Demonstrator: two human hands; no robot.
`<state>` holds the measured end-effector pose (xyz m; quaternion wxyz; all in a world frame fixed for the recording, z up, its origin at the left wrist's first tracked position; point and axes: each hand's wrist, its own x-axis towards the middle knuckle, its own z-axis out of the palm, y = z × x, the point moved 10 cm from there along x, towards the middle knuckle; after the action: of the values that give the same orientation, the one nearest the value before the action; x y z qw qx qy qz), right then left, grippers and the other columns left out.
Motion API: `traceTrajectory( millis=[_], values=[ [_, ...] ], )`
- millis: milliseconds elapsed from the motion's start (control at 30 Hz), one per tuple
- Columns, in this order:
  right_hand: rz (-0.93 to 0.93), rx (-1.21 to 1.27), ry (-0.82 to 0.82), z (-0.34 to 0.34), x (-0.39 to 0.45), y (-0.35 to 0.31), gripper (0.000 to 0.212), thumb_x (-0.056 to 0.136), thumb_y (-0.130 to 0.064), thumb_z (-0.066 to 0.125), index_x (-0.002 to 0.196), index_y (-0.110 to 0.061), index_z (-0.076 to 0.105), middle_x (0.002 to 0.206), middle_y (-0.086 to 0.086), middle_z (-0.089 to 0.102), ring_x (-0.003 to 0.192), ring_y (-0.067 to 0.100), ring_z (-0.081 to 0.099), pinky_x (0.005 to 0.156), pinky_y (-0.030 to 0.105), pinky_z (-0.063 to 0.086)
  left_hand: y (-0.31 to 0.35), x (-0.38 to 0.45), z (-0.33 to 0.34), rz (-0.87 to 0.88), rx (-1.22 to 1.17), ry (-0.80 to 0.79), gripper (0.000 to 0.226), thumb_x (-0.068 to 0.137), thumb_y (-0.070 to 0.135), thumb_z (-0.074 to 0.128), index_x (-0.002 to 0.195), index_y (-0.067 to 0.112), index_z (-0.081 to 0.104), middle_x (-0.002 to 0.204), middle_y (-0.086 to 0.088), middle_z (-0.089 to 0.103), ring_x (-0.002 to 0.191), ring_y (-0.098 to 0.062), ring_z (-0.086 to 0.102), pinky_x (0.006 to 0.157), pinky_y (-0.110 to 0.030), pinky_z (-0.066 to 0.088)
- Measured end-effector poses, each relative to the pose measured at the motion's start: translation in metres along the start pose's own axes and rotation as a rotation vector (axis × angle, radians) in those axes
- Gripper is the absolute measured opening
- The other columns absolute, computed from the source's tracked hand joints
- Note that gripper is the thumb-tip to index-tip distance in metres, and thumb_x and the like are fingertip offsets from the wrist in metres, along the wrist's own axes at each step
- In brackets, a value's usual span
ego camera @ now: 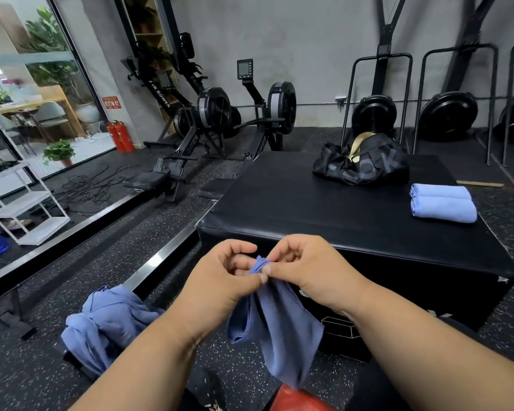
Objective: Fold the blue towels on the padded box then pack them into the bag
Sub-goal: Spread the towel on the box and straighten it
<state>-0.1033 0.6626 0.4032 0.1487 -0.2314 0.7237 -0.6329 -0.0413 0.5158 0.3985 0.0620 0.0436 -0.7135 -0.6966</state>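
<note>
While both the left hand [220,277] and right hand [306,268] are pinching one bunched corner of the blue towel [279,324] hanging before the padded box [309,209], each grip should be sliding outward, spreading the edge flat.

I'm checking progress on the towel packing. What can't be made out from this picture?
- Inside of the bag: its crumpled sides hide the contents, head view.
- Pile of towels: bunched and partly behind the left forearm; count unclear.
- Held towel: corner hidden between both hands' fingers.
</note>
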Motion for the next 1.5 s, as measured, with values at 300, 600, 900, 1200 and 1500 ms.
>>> traceTrajectory(
  millis=[300, 600, 900, 1200, 1500],
  values=[
    [0.107, -0.006, 0.015, -0.01, 0.0, 0.043, 0.018, 0.086, -0.012, 0.085, 0.101, -0.014, 0.076, 0.08, -0.004, 0.072, 0.067, 0.002, 0.06, 0.06, 0.012, 0.045, 0.041, 0.021, -0.04, 0.043, 0.082, -0.076, 0.043, 0.074, -0.004, 0.072, 0.116, 0.006, 0.062, 0.086, -0.005, 0.072, 0.076, -0.012, 0.066, 0.076, -0.019, 0.055],
    [0.136, -0.136, -0.019, 0.008, -0.006, 0.078, 0.018, 0.083, -0.022, 0.088, 0.096, -0.027, 0.078, 0.099, -0.003, 0.077, 0.082, 0.003, 0.069, 0.086, 0.021, 0.057, 0.114, 0.034, -0.063, 0.174, 0.189, -0.053, 0.037, 0.084, -0.001, 0.078, 0.113, 0.015, 0.062, 0.086, -0.001, 0.071, 0.074, -0.016, 0.066, 0.064, -0.032, 0.056],
    [0.089, -0.233, -0.164, 0.039, -0.005, 0.086, 0.027, 0.089, -0.028, 0.081, 0.112, -0.041, 0.076, 0.109, -0.019, 0.075, 0.101, 0.006, 0.07, 0.095, 0.025, 0.056, 0.155, 0.038, -0.076, 0.281, 0.183, -0.017, 0.04, 0.083, -0.012, 0.07, 0.113, 0.013, 0.059, 0.081, 0.003, 0.071, 0.075, -0.01, 0.067, 0.077, -0.02, 0.055],
    [0.107, -0.298, -0.069, 0.02, -0.006, 0.101, 0.006, 0.093, -0.025, 0.077, 0.091, -0.03, 0.077, 0.08, -0.009, 0.069, 0.066, -0.001, 0.058, 0.069, 0.017, 0.049, 0.175, 0.039, -0.078, 0.359, 0.153, 0.027, 0.043, 0.078, 0.0, 0.073, 0.116, 0.015, 0.06, 0.083, 0.007, 0.071, 0.083, -0.01, 0.067, 0.09, -0.025, 0.052],
    [-0.007, -0.427, 0.019, 0.005, -0.007, 0.094, 0.011, 0.089, -0.034, 0.079, 0.079, -0.033, 0.074, 0.098, -0.01, 0.056, 0.075, 0.002, 0.056, 0.075, 0.016, 0.046, 0.178, 0.042, -0.097, 0.383, 0.116, 0.093, 0.038, 0.083, -0.005, 0.074, 0.112, 0.018, 0.065, 0.085, 0.004, 0.071, 0.083, -0.011, 0.068, 0.086, -0.023, 0.054]
  ],
)
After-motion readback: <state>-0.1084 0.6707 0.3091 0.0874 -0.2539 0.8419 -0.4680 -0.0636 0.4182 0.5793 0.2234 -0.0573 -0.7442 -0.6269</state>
